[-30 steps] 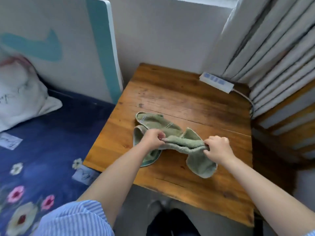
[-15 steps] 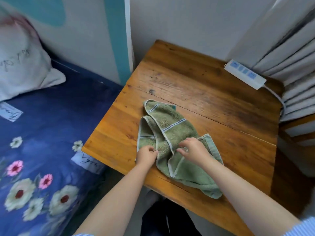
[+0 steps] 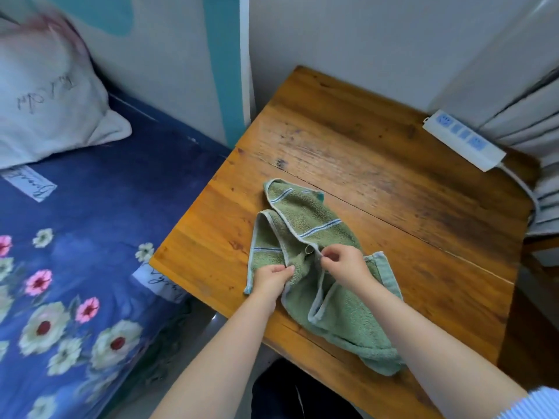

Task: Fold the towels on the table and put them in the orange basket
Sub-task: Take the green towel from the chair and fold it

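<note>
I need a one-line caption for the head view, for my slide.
Both hands, left and right, pinch a crumpled green towel on the wooden table.

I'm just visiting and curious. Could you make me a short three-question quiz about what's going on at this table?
1. True or false: the green towel lies neatly folded.
2. What does the right hand pinch? A) the towel's pale edging B) the white power strip C) the pillow
3. Fill in: the left hand grips the towel near the wooden table's ____ edge.

Key: 1 false, it is crumpled; 2 A; 3 near.
</note>
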A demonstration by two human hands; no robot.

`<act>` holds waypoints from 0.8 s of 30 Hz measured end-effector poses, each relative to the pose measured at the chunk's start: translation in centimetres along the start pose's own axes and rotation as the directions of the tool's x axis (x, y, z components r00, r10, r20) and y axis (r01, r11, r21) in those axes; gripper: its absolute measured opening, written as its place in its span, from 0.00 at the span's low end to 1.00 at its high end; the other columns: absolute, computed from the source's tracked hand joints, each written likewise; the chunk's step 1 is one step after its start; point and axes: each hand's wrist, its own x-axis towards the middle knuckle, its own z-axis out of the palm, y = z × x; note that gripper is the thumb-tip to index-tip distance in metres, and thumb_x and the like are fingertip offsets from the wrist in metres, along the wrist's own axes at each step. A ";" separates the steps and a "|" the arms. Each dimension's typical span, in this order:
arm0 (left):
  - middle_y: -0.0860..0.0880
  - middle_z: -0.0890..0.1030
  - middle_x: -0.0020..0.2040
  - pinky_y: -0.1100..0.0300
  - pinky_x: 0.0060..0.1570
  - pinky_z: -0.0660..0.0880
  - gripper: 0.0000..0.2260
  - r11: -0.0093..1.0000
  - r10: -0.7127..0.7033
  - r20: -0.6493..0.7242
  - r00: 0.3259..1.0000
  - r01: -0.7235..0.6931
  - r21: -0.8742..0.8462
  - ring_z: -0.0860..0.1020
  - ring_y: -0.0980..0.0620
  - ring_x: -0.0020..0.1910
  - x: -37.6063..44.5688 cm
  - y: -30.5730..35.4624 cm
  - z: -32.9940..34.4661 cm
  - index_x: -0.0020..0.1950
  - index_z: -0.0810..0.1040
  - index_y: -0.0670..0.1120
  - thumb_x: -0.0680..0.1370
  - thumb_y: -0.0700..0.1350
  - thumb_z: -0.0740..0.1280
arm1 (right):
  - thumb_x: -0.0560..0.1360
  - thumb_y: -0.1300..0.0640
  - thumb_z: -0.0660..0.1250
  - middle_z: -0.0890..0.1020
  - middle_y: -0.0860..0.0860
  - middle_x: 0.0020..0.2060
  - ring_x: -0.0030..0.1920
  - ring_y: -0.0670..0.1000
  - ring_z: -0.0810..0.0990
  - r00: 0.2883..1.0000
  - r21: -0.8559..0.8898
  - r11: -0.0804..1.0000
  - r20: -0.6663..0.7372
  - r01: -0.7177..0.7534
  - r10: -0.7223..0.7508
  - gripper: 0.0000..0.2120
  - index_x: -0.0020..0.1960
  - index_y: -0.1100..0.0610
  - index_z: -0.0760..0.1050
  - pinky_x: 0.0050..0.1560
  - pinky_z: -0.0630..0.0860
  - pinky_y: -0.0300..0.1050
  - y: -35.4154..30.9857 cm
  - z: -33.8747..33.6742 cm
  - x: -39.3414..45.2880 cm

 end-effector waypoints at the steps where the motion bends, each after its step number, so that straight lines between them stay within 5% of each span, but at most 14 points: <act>1: 0.41 0.79 0.54 0.57 0.52 0.76 0.18 1.000 -0.006 -0.005 1.000 0.006 -0.024 0.77 0.47 0.48 -0.1 0.1 0.1 0.62 0.74 0.37 0.75 0.43 0.68 | 0.74 0.65 0.63 0.79 0.51 0.38 0.37 0.48 0.76 0.999 0.076 0.997 0.027 -0.024 0.022 0.06 0.43 0.59 0.77 0.38 0.73 0.38 0.0 -1.0 -0.1; 3: 0.42 0.80 0.50 0.57 0.47 0.75 0.18 0.999 -0.015 -0.026 1.000 0.014 -0.046 0.77 0.47 0.45 -0.5 0.5 0.4 0.62 0.74 0.38 0.74 0.42 0.69 | 0.74 0.66 0.63 0.77 0.49 0.36 0.33 0.44 0.73 0.998 0.154 0.987 0.035 -0.049 0.044 0.06 0.43 0.57 0.76 0.30 0.70 0.31 0.2 -3.2 -0.5; 6: 0.39 0.77 0.60 0.50 0.59 0.72 0.17 0.999 0.030 -0.100 0.995 -0.034 -0.032 0.74 0.41 0.61 -1.3 1.1 0.6 0.64 0.72 0.38 0.76 0.40 0.67 | 0.74 0.66 0.62 0.78 0.49 0.38 0.37 0.47 0.74 0.994 0.206 0.975 -0.056 -0.082 0.096 0.08 0.49 0.59 0.79 0.33 0.70 0.35 1.0 -6.0 -0.7; 10: 0.45 0.79 0.43 0.61 0.39 0.67 0.09 0.967 0.229 -0.133 0.964 -0.210 0.144 0.73 0.50 0.43 -3.0 2.8 -0.8 0.54 0.79 0.38 0.77 0.40 0.65 | 0.73 0.63 0.66 0.76 0.48 0.30 0.32 0.45 0.71 0.984 0.290 0.945 -0.047 -0.149 0.170 0.07 0.38 0.57 0.78 0.30 0.66 0.36 1.1 -9.3 -0.1; 12: 0.47 0.76 0.38 0.61 0.39 0.66 0.07 0.926 0.334 -0.157 0.929 -0.292 0.239 0.71 0.50 0.42 -4.1 4.9 -1.8 0.49 0.80 0.40 0.77 0.40 0.64 | 0.73 0.62 0.66 0.75 0.50 0.30 0.32 0.46 0.71 0.986 0.336 0.930 -0.019 -0.147 0.163 0.11 0.33 0.55 0.76 0.29 0.66 0.36 0.2 -11.0 0.1; 16: 0.46 0.80 0.46 0.59 0.45 0.69 0.08 0.849 0.509 -0.329 0.795 -0.404 0.340 0.74 0.49 0.45 -5.4 11.2 -3.4 0.51 0.81 0.41 0.77 0.42 0.63 | 0.74 0.66 0.63 0.78 0.51 0.26 0.30 0.49 0.75 0.975 0.664 0.747 -0.132 -0.045 0.176 0.12 0.34 0.56 0.75 0.29 0.69 0.37 -2.0 -15.8 0.9; 19: 0.43 0.82 0.48 0.55 0.52 0.73 0.09 0.796 0.594 -0.487 0.641 -0.557 0.237 0.77 0.43 0.49 -7.8 18.1 -3.8 0.52 0.80 0.39 0.77 0.41 0.62 | 0.75 0.65 0.61 0.77 0.42 0.18 0.29 0.44 0.73 0.945 0.773 0.622 -0.286 0.127 0.161 0.12 0.35 0.53 0.73 0.30 0.65 0.38 -4.9 -22.0 1.0; 22: 0.50 0.76 0.32 0.60 0.40 0.74 0.09 0.749 0.561 -0.519 0.645 -0.662 -0.012 0.75 0.52 0.32 -9.7 23.8 -3.1 0.53 0.79 0.38 0.78 0.40 0.62 | 0.76 0.65 0.60 0.75 0.41 0.15 0.23 0.39 0.71 0.902 0.777 0.570 -0.409 0.265 0.137 0.10 0.38 0.54 0.72 0.26 0.61 0.35 -7.9 -26.4 1.4; 24: 0.53 0.75 0.32 0.60 0.43 0.75 0.09 0.664 0.637 -0.481 0.602 -0.746 -0.054 0.75 0.56 0.31 -11.7 27.7 -2.3 0.53 0.78 0.38 0.78 0.39 0.62 | 0.76 0.65 0.60 0.75 0.40 0.16 0.25 0.39 0.72 0.862 0.763 0.526 -0.497 0.376 0.105 0.10 0.38 0.54 0.72 0.24 0.64 0.33 -10.3 -28.9 0.5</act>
